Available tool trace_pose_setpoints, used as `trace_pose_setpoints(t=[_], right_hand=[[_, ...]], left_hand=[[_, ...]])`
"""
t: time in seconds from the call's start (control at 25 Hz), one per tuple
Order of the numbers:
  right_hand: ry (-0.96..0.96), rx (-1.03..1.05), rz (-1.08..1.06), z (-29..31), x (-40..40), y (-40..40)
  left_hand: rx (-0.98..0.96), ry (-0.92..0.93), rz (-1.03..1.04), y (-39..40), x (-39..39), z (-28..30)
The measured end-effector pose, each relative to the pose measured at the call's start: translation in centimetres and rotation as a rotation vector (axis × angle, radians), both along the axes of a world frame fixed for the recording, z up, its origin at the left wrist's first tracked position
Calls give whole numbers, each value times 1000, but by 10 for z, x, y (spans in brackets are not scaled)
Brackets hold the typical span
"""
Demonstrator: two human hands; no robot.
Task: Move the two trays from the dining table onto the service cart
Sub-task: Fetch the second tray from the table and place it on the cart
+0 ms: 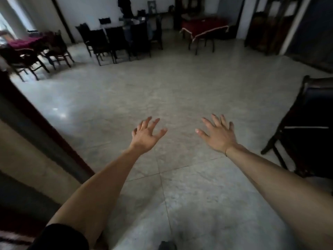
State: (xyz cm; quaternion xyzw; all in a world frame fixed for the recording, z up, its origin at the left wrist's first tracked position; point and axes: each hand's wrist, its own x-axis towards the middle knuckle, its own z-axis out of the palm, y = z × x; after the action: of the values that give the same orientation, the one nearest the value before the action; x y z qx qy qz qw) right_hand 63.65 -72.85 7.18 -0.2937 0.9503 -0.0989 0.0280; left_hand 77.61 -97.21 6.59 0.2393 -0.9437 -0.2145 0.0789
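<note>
My left hand [146, 135] and my right hand [219, 135] are stretched out in front of me over the tiled floor, fingers spread, holding nothing. A dining table [126, 24] ringed by dark chairs stands far off at the back of the room. Small dark objects lie on it, too blurred to name. I see no tray and no service cart that I can make out.
Grey tiled floor [171, 91] spreads between me and the table. A dark door frame [36, 112] runs along my left. A dark chair [310, 127] stands close on my right. More chairs [36, 55] sit at far left, and a red-draped table [203, 26] at far right.
</note>
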Motion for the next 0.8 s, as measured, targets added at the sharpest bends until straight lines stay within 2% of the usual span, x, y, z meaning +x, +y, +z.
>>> trace_pose_setpoints(t=[0.24, 0.44, 0.6, 0.8], right_hand=[[2, -12, -414, -13, -34, 107], [24, 1, -859, -15, 3, 221], [51, 35, -1221, -15, 84, 301], [54, 64, -1670, -9, 225, 361]], left_hand=[[-23, 11, -466, 80, -157, -3], [12, 21, -917, 203, -232, -8], [26, 22, -1266, 331, -239, -7], [64, 54, -1665, 489, -181, -3]])
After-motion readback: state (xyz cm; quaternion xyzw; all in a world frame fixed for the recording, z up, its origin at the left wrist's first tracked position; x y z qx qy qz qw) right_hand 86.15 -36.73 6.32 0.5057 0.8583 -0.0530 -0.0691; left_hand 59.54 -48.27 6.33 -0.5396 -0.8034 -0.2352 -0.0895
